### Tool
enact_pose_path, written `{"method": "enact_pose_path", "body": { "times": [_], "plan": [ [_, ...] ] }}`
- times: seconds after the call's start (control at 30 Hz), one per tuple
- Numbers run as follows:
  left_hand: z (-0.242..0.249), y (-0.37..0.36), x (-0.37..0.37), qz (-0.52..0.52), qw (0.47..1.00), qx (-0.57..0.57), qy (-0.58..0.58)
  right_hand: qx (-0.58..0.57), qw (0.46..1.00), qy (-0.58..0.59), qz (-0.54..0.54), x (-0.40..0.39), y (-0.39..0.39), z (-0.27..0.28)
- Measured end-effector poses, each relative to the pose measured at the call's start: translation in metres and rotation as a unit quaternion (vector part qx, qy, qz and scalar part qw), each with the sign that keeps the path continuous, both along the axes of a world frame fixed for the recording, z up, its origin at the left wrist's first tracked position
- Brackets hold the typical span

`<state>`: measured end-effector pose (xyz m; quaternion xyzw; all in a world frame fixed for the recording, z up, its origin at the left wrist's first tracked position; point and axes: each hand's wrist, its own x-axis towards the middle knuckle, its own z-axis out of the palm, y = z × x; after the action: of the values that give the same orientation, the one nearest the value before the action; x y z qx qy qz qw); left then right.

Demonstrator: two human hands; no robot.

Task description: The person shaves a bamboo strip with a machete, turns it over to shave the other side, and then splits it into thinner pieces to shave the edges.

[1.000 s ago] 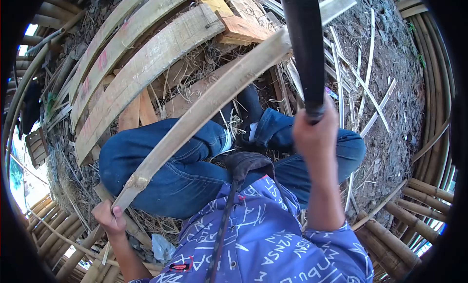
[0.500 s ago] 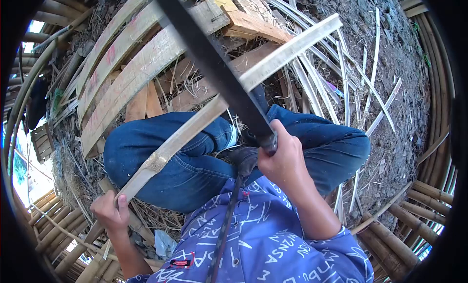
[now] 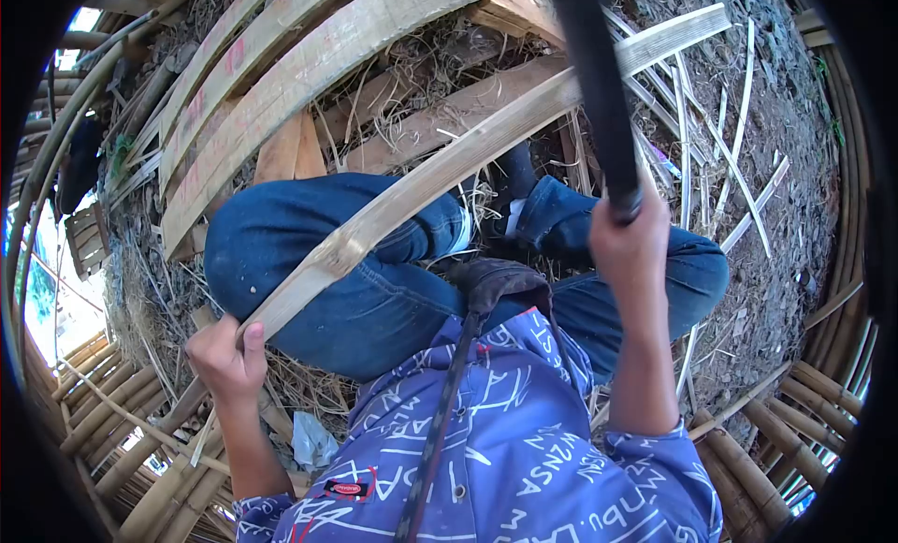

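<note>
My left hand [image 3: 227, 361] is closed around the near end of a long split bamboo strip [image 3: 426, 188], which has a thick node partway along. The strip slants up to the right across my jeans, its far end beyond my right knee. In my right hand [image 3: 632, 248] is the handle of a machete with a long dark blade [image 3: 599, 85]. That blade points away from me and crosses over the strip near its far end, covering a short part of it. The blade's tip lies beyond the top edge of the view.
Curved wooden slats [image 3: 309, 71] lie at the upper left, near a wooden board [image 3: 458, 113]. Several thin bamboo strips [image 3: 716, 159] are strewn over the ground on the right. A clear plastic bag [image 3: 313, 440] lies by my left forearm. Bamboo poles [image 3: 786, 449] border the space.
My right hand has moved up and to the right, carrying the machete along the strip towards its far end. The strip and my left hand have shifted slightly up and right.
</note>
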<state>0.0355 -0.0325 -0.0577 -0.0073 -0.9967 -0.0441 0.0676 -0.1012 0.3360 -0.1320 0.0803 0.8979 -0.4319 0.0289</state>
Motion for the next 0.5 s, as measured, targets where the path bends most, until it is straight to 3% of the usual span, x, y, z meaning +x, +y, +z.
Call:
{"method": "enact_pose_path", "body": {
  "times": [0.07,0.1,0.17,0.27,0.3,0.4,0.5],
  "plan": [
    [0.006,0.009,-0.004,0.018,1.0,0.001,0.001,-0.055,0.997,-0.025,-0.047,0.002,-0.016,-0.003],
    [0.008,0.013,-0.005,0.023,1.0,-0.004,0.008,-0.118,0.993,-0.01,-0.019,0.012,-0.035,-0.004],
    [0.016,0.018,-0.005,0.041,0.998,-0.046,-0.006,-0.039,0.996,-0.018,0.076,0.034,-0.054,-0.014],
    [0.004,0.013,0.001,0.039,0.999,-0.029,-0.004,-0.005,0.992,-0.015,0.122,0.025,-0.034,-0.005],
    [0.001,0.011,0.002,0.036,0.999,0.0,0.007,0.022,0.996,0.002,0.088,0.017,-0.025,-0.006],
    [0.002,0.023,-0.003,0.057,0.998,-0.002,0.017,-0.069,0.997,-0.023,-0.008,0.003,-0.024,-0.006],
    [0.004,0.029,-0.005,0.075,0.996,-0.008,0.035,-0.105,0.993,-0.024,0.051,0.035,-0.058,-0.011]
  ]
}}
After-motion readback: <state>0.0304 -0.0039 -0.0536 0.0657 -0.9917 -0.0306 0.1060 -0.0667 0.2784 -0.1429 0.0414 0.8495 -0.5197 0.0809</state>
